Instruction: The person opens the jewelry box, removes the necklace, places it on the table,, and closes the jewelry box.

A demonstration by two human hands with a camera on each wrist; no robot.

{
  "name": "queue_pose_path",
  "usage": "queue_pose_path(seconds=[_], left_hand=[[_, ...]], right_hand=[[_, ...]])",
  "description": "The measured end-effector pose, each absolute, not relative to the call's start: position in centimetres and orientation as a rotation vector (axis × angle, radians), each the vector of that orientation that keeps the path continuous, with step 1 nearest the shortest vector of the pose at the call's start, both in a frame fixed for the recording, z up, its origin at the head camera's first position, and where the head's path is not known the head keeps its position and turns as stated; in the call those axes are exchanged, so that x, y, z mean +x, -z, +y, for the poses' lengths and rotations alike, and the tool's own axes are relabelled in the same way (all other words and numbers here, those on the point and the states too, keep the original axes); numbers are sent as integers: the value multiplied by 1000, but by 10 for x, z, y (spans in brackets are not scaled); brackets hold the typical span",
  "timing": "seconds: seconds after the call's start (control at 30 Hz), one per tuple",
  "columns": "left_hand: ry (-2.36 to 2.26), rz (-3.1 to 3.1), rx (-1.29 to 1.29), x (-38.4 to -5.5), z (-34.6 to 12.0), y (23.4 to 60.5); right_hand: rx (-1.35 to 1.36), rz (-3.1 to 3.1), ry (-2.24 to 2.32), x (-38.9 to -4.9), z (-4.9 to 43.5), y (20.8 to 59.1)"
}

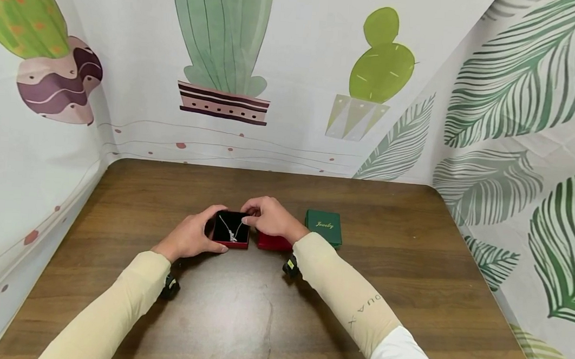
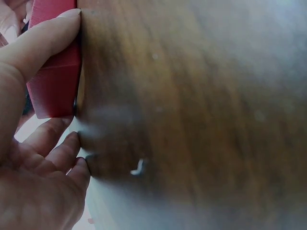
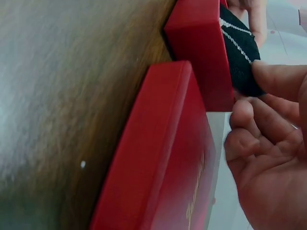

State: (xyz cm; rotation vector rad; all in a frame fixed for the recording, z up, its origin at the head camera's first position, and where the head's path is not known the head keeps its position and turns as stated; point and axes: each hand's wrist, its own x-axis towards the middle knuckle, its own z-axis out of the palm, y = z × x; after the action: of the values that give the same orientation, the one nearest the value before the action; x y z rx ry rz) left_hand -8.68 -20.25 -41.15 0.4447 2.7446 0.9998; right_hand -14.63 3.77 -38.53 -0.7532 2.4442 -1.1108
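A small red jewelry box [image 1: 237, 246] without its lid sits on the table, and a black pad [image 1: 227, 220] with a silver necklace [image 1: 233, 236] on it lies in the box. My left hand [image 1: 192, 236] grips the box from its left side, thumb along the near wall [image 2: 56, 91]. At the box's far right corner, my right hand [image 1: 272, 218] pinches the pad's edge with the thumb on top. In the right wrist view the pad [image 3: 243, 72] stands out above the box rim there. The necklace's chain [image 3: 235, 43] runs up to that edge.
A red lid [image 1: 270, 242] with gold lettering lies right of the box, partly under the right forearm. Behind that forearm is a green box [image 1: 325, 227] marked "Jewelry". Printed cloth [image 1: 302, 93] hangs around the brown wooden table [image 1: 386, 250].
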Motion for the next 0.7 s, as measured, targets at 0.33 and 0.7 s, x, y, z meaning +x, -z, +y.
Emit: queue_pose_path(seconds=[0.33, 0.7], left_hand=[[-981, 2746, 455, -88, -202, 411], [-1004, 2735, 415, -88, -201, 412]], right_hand=[[-669, 2353, 1161, -150, 32, 386], [-491, 2198, 1346, -153, 30, 387]])
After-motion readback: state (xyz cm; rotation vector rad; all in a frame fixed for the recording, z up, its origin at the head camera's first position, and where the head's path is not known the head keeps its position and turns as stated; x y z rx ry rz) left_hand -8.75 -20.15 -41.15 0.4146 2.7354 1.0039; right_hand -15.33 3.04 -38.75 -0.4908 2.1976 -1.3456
